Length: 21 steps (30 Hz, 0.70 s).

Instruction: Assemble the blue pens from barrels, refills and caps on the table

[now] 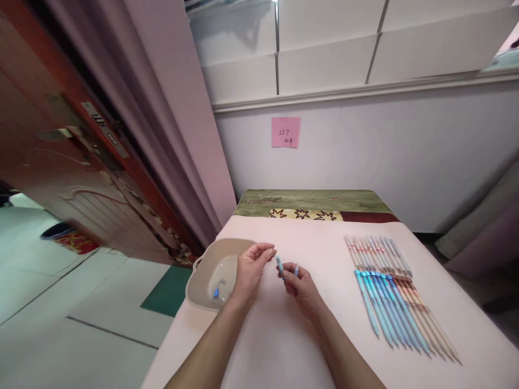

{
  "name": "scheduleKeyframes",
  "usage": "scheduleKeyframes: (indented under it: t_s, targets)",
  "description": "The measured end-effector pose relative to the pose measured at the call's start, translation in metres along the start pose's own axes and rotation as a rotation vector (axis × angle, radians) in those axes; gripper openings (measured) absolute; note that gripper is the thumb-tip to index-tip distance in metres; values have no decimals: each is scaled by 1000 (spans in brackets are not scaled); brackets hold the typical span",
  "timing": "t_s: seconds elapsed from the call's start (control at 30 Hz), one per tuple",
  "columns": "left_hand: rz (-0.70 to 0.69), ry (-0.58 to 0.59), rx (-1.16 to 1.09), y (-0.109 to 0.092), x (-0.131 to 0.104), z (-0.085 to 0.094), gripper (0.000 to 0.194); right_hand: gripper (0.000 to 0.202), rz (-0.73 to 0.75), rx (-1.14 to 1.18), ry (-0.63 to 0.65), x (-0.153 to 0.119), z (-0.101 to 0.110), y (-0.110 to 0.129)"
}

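Note:
Over the middle of the table, my right hand [298, 283] holds a small light-blue piece [279, 263] between thumb and fingers. A second pale-blue tip [296, 268] sticks up from behind its fingers. Just left of it, my left hand [253, 265] is pinched closed near the basin's right edge; what it holds, if anything, is too small to name. The beige basin [203, 265] stands on the left and has a small blue piece [216, 292] and clear bits inside. On the right lie a row of blue pens [383, 308] and brown-topped beige pens [430, 321], below a row of pale, red-patterned pens [375, 253].
The table [263, 346] has a pale cover, with a green patterned strip [308, 200] bare at the back. A pink note [286, 132] is on the wall behind. A curtain and a red-brown door [93, 178] stand at the left, with a bucket [71, 237] on the floor.

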State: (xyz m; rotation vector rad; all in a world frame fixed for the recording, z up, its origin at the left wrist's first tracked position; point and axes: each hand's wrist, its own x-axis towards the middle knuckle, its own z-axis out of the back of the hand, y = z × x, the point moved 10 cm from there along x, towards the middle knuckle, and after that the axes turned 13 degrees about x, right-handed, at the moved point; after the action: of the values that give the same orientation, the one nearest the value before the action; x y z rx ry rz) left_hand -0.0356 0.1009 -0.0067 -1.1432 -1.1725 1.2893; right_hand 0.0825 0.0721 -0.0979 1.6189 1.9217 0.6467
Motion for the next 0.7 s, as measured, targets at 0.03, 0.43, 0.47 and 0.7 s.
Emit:
scheduleKeyframes:
  t_s: [0.03, 0.43, 0.47, 0.7]
  targets:
    - [4, -3, -11, 1, 0, -1, 23, 28, 2, 1, 3, 0, 0, 1]
    - [-13, 56, 17, -5, -9, -11, 20, 28, 16, 22, 3, -4, -5, 8]
    - [-17, 64, 24, -6, -9, -12, 20, 28, 19, 25, 5, -4, -5, 9]
    - [-71, 94, 126, -13, -14, -14, 19, 29, 27, 27, 5, -7, -7, 12]
